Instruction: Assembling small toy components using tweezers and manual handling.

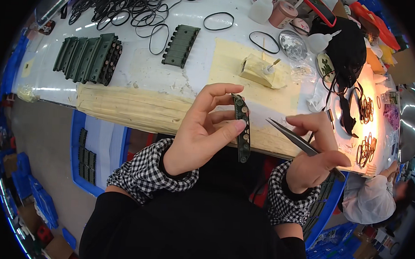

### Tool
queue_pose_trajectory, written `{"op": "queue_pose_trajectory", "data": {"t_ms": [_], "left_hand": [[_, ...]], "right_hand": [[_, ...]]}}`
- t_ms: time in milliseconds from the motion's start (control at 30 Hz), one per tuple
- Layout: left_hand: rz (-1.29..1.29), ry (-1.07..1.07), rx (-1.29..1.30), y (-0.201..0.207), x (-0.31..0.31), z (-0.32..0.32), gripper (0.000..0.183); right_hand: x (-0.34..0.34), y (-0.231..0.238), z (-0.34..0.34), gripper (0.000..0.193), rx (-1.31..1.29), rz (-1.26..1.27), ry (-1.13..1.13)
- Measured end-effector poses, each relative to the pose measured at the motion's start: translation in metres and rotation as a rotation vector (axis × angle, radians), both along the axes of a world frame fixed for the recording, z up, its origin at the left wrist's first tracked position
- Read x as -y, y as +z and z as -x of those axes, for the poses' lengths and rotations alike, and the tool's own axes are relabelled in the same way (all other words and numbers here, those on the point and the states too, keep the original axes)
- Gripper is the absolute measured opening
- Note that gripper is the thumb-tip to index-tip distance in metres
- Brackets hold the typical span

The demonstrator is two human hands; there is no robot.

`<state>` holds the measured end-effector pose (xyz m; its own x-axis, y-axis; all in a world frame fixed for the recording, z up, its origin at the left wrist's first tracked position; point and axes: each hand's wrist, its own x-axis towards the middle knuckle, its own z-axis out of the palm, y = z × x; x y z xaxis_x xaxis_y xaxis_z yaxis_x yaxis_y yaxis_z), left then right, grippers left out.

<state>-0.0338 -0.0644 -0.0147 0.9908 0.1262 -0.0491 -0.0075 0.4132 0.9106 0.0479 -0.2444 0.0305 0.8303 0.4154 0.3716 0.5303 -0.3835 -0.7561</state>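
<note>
My left hand (202, 134) is closed on a dark green toothed plastic part (242, 142), held upright with its edge of small round pieces facing right. My thumb presses on that edge. In my right hand (315, 152) is a pair of dark metal tweezers (290, 135), its tips pointing up and left, apart from the green part. Beyond my hands a taped yellowish block (263, 71) with a small stick in its top sits on the table. A similar green part (181, 46) lies flat farther off, and several more stand in a row (88, 58) at the left.
Black rubber loops (125, 5) are heaped at the far left, with single loops nearby. Cups, bottles and a dark cloth (343, 47) crowd the far right. A padded edge (125, 107) runs along the table front. Blue trays (80, 124) hold more green parts. Another person (369, 196) sits at right.
</note>
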Motion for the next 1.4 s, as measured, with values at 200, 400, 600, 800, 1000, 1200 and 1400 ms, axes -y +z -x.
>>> {"op": "queue_pose_trajectory", "data": {"t_ms": [200,400,600,800,1000,1200,1400], "left_hand": [[-0.019,-0.049,0.008,0.000,0.001,-0.001,0.045],[0.020,-0.052,-0.018,0.002,0.002,0.000,0.042],[-0.008,-0.024,0.018,0.000,0.003,0.000,0.043],[0.080,0.035,0.023,-0.002,0.007,0.001,0.042],[0.003,0.053,0.060,-0.009,0.005,0.003,0.042],[0.038,0.018,0.030,-0.008,0.004,0.006,0.046],[0.006,-0.082,-0.038,-0.006,-0.010,0.004,0.045]], "right_hand": [[-0.004,0.005,0.008,0.047,-0.023,-0.117,0.117],[-0.011,-0.015,0.015,0.027,-0.071,-0.203,0.138],[-0.014,-0.019,0.015,0.026,-0.042,-0.222,0.183],[-0.017,-0.024,0.014,0.024,-0.001,-0.254,0.181],[-0.017,-0.014,0.013,0.020,0.074,-0.097,0.208],[-0.019,-0.019,0.013,0.016,0.200,-0.069,0.238],[-0.017,-0.018,0.012,0.017,0.286,0.013,0.274]]}}
